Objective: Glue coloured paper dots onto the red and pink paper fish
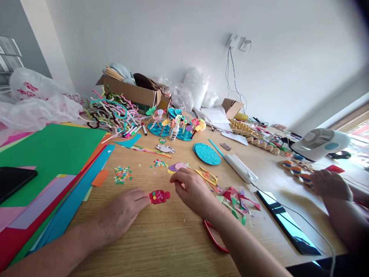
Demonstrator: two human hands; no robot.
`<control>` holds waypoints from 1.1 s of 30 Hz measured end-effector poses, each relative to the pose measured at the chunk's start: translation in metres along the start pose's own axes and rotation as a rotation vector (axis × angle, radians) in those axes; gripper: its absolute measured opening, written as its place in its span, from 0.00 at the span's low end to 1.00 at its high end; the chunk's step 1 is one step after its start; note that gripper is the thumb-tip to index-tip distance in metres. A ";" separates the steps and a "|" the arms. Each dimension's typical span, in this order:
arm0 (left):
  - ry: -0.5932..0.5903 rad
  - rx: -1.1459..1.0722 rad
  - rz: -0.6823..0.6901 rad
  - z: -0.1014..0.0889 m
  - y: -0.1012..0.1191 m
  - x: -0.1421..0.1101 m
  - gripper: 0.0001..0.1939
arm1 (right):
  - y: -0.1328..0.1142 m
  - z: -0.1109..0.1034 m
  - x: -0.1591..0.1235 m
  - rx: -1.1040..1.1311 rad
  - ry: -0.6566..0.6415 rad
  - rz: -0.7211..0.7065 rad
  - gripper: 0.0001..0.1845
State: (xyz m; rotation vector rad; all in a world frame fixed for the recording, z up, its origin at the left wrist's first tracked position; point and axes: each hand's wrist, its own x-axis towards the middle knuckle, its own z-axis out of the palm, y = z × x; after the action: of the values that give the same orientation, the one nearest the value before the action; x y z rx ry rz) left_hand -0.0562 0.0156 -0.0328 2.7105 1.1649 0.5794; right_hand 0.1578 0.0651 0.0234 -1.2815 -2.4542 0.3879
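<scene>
A small red paper fish [159,197] with coloured dots and glossy pink patches lies on the table in front of me. The fingers of my left hand [123,211] are pressed together on its left end. Just to the right of its tail hovers my right hand [193,189], thumb and fingertips pinched; whatever they hold, if anything, is too small to make out. Beyond that hand lie a purple and yellow paper fish [178,167] and a little pile of confetti dots [160,163]. More confetti [123,174] is heaped to the left.
Coloured paper sheets [57,148] are stacked at left. Paper scraps [238,202], red-handled scissors [211,238], a tablet-like black slab [288,223] and a power strip [241,168] lie at right. Behind are blue discs [208,154] and a glue bottle [174,132]. Another person's hand [331,186] is far right.
</scene>
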 end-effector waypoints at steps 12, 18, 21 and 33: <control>0.045 -0.059 0.012 -0.002 -0.002 -0.001 0.25 | 0.034 0.002 0.062 -0.268 -0.233 0.149 0.11; 0.040 -0.135 0.007 -0.013 0.001 0.000 0.21 | 0.034 0.013 0.074 -0.269 -0.263 0.121 0.12; 0.026 -0.152 -0.003 -0.014 -0.001 -0.001 0.19 | 0.034 0.017 0.078 -0.261 -0.269 0.094 0.12; 0.045 -0.203 0.015 -0.011 -0.005 -0.003 0.20 | 0.039 0.022 0.095 -0.314 -0.291 0.091 0.13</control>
State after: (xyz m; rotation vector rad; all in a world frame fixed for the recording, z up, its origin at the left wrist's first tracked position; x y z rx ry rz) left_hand -0.0657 0.0164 -0.0254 2.5494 1.0351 0.7221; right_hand 0.1261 0.1636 0.0050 -1.5635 -2.7922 0.2303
